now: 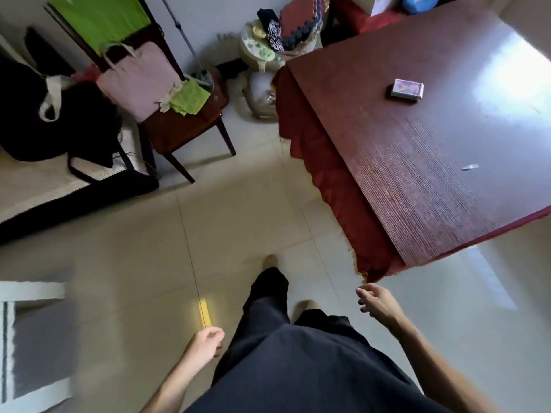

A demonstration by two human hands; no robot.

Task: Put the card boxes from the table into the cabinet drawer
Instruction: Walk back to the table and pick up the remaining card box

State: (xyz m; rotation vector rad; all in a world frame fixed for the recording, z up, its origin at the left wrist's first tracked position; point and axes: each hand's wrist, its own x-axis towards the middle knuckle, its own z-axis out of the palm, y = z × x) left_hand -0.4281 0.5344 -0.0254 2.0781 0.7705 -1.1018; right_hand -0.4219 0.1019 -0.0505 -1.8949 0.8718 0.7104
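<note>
- One card box (407,89) left, lying flat on the far part of the table (417,180), well apart from both hands.
- Left hand (205,344) low by the leg, fingers (215,333) curled in loose, holding nothing.
- Right hand (376,300) near the table's near corner, fingers (362,293) bent a little and narrow, holding nothing.
- Cabinet drawer not in view here.
- Likely step now: walk to the table and reach for the box.
- Good way to do it: step in close to the table side first, so no long stretch over the shiny top.
- Reach with the right hand, since closer to the table.
- Open the fingers wide over the box, then pinch the two long sides, thumb on one and the rest on the other.
- Lift straight up, no sliding, so the flap stays shut.
- Mind the red cloth (322,162) hanging off the table edge; could catch a leg.
- Box top looks purple and pale, with some print, too blurry to read.
- No brand or words clear anywhere else.
</note>
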